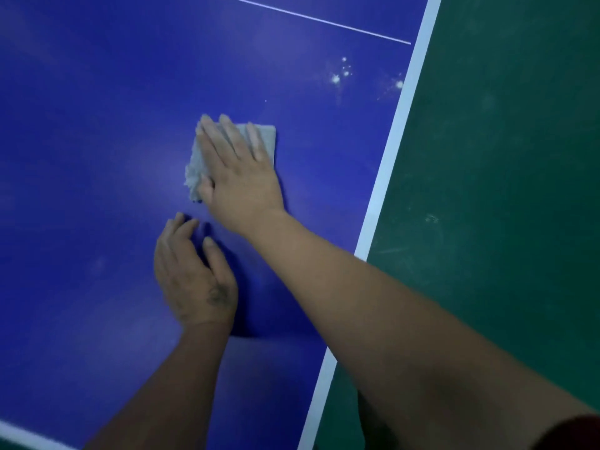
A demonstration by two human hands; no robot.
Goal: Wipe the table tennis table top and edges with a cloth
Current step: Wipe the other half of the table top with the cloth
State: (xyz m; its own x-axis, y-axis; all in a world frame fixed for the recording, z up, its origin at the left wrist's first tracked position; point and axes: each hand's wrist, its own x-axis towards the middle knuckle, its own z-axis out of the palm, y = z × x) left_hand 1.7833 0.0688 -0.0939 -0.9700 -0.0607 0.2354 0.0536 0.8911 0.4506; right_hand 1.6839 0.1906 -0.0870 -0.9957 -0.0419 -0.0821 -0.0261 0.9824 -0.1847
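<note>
Work surface: blue bench (81, 157), viewed from above at a slant. Along its right side, white edge band (389, 157); across the lower left corner, second white band (19, 433). On the far part of the top, thin white line (311, 19), ending just short of the right-hand band.

Task item: grey cloth (196, 170), folded to a rough rectangle, lying flat on the blue top near mid-frame, well inside the right-hand band. Left side ragged and bunched; far right corner square.

Position of right hand (242, 180): palm-down on the cloth, covering most of it. Its fingers (227, 131) straight and slightly spread, pressed flat on the fabric, tips at the far edge of the cloth. Thumb at the near left edge of the cloth. Bare forearm crossing over the edge band from the lower right, with dark red sleeve (578, 430) at the frame corner.

Position of left hand (194, 277): palm-down on the bare bench, on the near side of the cloth and apart from it. Fingers relaxed, lightly bent, holding nothing.

Soiling: cluster of white specks (341, 74) on the top beyond the cloth, toward the right side; single speck (399, 84) just beside the edge band.

Surroundings: dark green floor (503, 190) to the right of the bench, marked with pale scuffs.
</note>
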